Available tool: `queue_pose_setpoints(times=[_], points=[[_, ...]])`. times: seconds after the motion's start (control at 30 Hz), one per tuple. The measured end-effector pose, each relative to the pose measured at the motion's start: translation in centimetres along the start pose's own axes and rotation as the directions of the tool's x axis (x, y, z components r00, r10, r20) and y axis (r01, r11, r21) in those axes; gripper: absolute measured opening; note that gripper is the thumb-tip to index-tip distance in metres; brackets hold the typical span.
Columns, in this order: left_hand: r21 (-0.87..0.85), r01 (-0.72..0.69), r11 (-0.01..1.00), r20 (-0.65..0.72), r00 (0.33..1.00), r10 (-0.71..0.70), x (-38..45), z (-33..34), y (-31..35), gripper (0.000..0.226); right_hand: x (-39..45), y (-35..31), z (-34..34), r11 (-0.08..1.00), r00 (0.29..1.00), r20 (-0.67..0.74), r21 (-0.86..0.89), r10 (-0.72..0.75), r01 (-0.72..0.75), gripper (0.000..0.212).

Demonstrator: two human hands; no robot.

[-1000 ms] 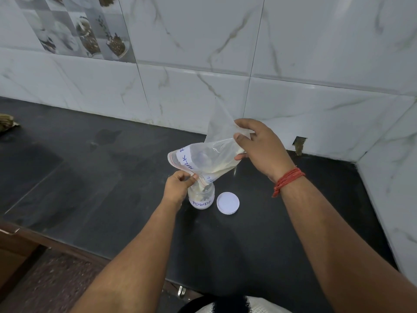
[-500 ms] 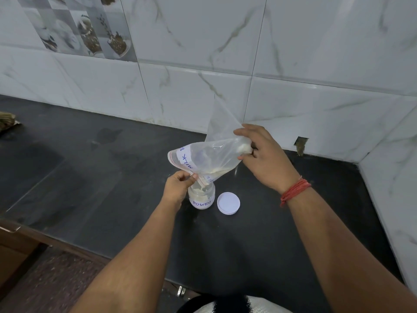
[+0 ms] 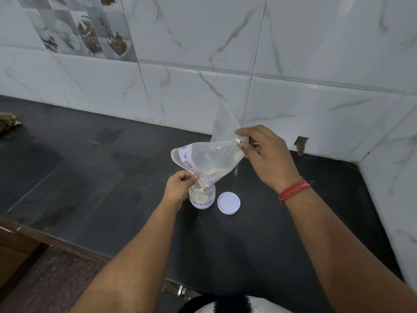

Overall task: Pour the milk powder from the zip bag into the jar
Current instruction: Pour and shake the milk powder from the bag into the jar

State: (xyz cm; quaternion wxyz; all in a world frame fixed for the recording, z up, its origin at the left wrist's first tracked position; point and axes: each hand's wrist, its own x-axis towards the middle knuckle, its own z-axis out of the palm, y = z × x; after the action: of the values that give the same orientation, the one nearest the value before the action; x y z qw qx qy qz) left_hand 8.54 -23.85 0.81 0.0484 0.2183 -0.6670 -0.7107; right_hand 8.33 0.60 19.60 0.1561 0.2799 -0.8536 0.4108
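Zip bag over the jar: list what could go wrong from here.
1. The zip bag mouth looks wider than the jar opening, and the left hand only pinches it there, so powder may spill onto the dark counter.
2. No hand grips the jar itself; a tug on the bag might tip it.
3. Powder sits in the bag's lower fold; if the right hand lifts sharply, it could dump at once and overflow.

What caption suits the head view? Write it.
Both hands tip a zip bag of milk powder into a jar, lid beside it.
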Motion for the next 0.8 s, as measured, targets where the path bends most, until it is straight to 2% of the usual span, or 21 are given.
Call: queue_pose_setpoints(times=[0.1, 0.2, 0.4, 0.6, 0.8], points=[[0.002, 0.011, 1.000, -0.003, 1.000, -0.011, -0.08, 0.06, 0.07, 0.008, -0.19, -0.24, 0.22, 1.000, 1.000, 0.022, -0.009, 0.006, -0.006, 0.036], [0.011, 0.009, 1.000, -0.001, 1.000, -0.009, -0.03, 0.06, 0.17, 0.013, -0.14, -0.15, 0.17, 1.000, 0.999, 0.047, -0.002, 0.011, -0.011, 0.022], [-0.014, -0.002, 1.000, 0.033, 0.999, 0.002, 0.09, 0.28, 0.31, 0.010, 0.23, -0.26, 0.36, 1.000, 0.994, -0.111, -0.013, 0.017, -0.019, 0.017], [-0.022, 0.009, 1.000, 0.047, 0.999, -0.008, 0.12, 0.35, 0.30, 0.022, 0.37, -0.60, 0.48, 0.999, 0.999, -0.048, 0.045, 0.020, -0.018, 0.014], [-0.023, 0.016, 1.000, 0.042, 0.999, -0.015, -0.04, 0.37, 0.31, 0.020, 0.21, -0.55, 0.61, 0.997, 0.998, -0.020, 0.059, 0.058, -0.057, 0.023]])
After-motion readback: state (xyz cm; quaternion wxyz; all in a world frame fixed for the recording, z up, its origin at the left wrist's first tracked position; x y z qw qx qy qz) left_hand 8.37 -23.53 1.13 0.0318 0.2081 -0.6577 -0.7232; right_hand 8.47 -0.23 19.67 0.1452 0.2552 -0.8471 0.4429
